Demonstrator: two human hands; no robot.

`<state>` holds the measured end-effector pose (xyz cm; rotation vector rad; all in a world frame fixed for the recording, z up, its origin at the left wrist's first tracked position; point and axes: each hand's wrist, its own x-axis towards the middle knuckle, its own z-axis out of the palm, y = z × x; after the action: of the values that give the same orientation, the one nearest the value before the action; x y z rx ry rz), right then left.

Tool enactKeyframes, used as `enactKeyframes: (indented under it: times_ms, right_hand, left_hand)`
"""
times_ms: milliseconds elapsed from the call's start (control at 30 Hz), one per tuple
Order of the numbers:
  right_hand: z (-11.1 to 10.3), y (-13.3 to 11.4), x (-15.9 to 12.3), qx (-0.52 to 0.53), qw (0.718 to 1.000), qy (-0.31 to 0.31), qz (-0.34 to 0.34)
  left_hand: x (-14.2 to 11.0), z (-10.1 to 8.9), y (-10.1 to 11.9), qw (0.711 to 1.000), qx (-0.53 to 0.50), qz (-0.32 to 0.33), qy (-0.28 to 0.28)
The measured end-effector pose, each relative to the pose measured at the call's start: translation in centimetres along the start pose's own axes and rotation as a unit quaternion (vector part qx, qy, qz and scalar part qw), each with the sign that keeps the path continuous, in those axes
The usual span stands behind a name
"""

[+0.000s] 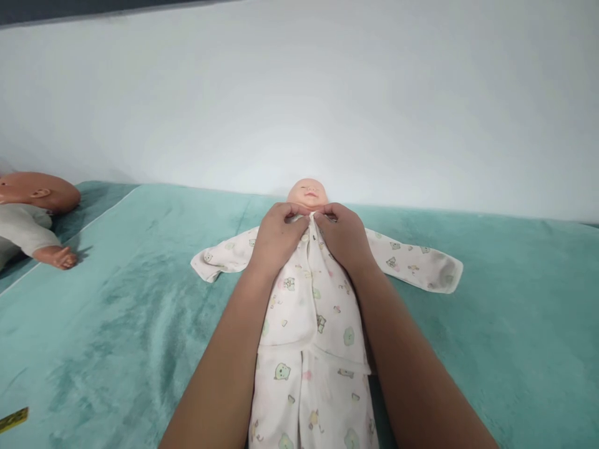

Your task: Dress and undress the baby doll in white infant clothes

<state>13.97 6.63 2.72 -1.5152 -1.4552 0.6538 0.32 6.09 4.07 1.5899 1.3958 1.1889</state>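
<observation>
A baby doll lies on its back, head toward the wall, dressed in a white printed baby shirt with its sleeves spread to both sides. Below the shirt's hem are matching printed pants. At the neck, my left hand pinches one front edge of the shirt's collar, just under the doll's chin. My right hand pinches the other edge, close to the left thumb. A button shows by the left fingertips. Part of the collar is hidden behind my fingers.
A second doll in a white top lies at the far left, partly out of view. The surface is covered by a teal plush cloth. A white wall rises behind it. A yellow strip lies at the lower left.
</observation>
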Motion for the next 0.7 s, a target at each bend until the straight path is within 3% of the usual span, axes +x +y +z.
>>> enactKeyframes:
  times_ms: [333,600,700]
  right_hand:
    - [0.04,-0.27,-0.08,0.017,1.0,-0.016,0.011]
    - [-0.11,-0.24,-0.47,0.057,0.997,-0.05,0.019]
    - [-0.13,-0.31,-0.47,0.057,0.997,-0.049,0.019]
  left_hand:
    - [0.15,0.47,0.16,0.998,0.06,0.007,0.031]
    - [0.14,-0.07,-0.01,0.988,-0.131,-0.079,-0.005]
    - [0.19,0.01,-0.06,0.991,-0.113,-0.073,0.009]
